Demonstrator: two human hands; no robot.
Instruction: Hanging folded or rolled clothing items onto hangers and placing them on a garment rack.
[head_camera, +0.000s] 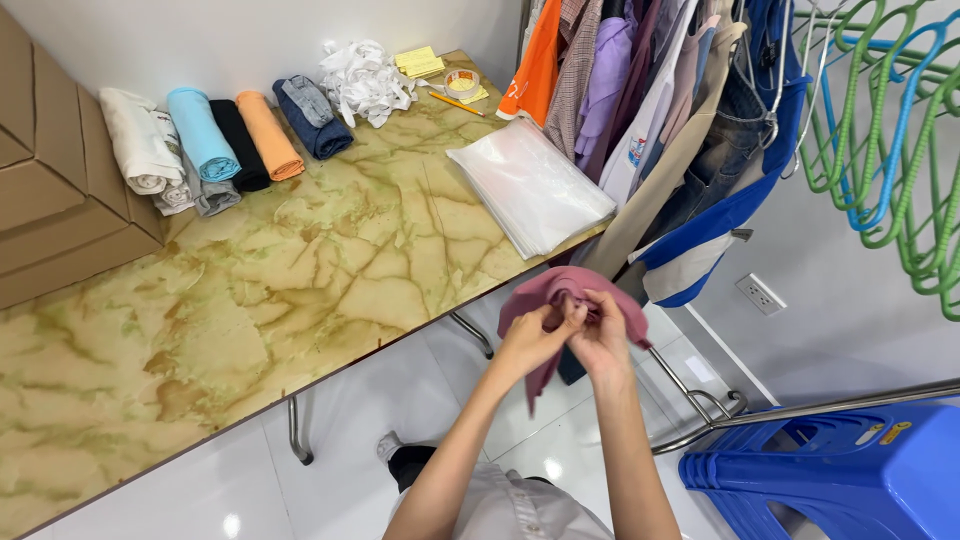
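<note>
Gripping a dusty-pink garment (560, 290) with both hands, left hand (535, 335) and right hand (603, 335) pinched together on it, off the marble-look worktop (300, 270) edge, around 5 o'clock from the clear plastic bags (530, 185).

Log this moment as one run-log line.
left hand: grips pink garment | right hand: grips same | beside marble-patterned table

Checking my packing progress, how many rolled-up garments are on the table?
6 in a back-edge row: white, grey, light blue, black, orange, denim. More may hide behind.
</note>
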